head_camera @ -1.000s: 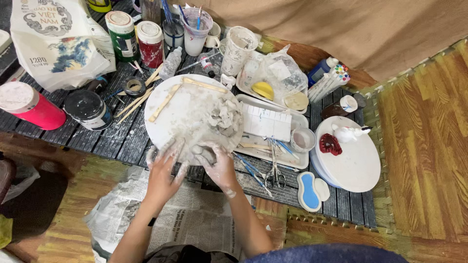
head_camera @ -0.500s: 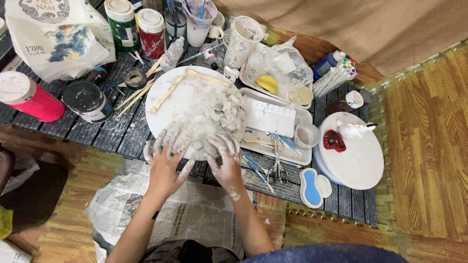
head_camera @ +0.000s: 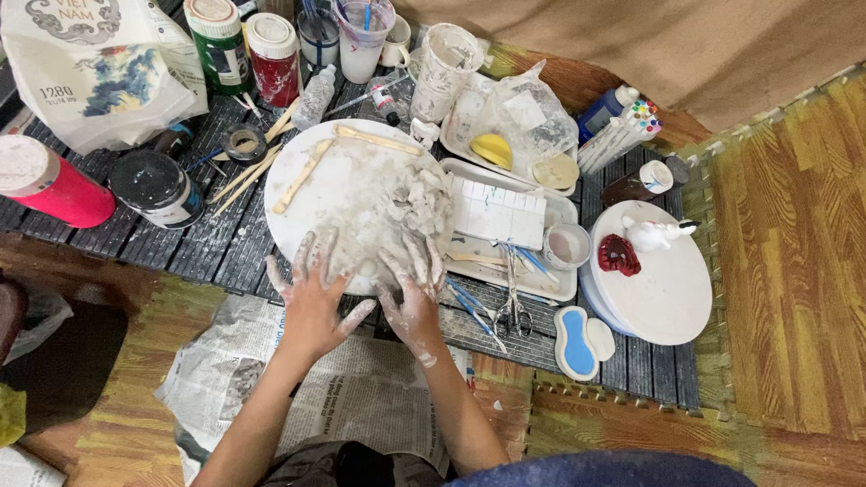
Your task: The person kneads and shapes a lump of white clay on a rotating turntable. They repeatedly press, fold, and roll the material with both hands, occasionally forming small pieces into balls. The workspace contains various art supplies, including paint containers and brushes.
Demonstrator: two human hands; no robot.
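A round white board (head_camera: 343, 171) lies on the low dark slatted table (head_camera: 216, 243), smeared with grey-white clay and carrying a heap of clay pieces (head_camera: 419, 206) at its right. Two wooden sticks (head_camera: 302, 176) rest on its upper part. My left hand (head_camera: 311, 293) lies flat on the board's near edge, fingers spread and coated in clay. My right hand (head_camera: 413, 289) presses palm-down beside it, fingertips just below the clay heap. A small clay lump (head_camera: 366, 268) sits between the two hands. Neither hand grips anything.
A white tray (head_camera: 505, 243) with a palette, brushes and scissors (head_camera: 512, 302) sits right of the board. Farther right stands a round white turntable (head_camera: 663, 289) with a red piece and a white figure. Jars, cups, a red bottle (head_camera: 50, 185) and a bag line the back. Newspaper (head_camera: 361, 397) covers the floor.
Both hands have slid slightly forward on the board and flattened, fingers spreading wider. The camera has moved nearer and a little lower over the table.
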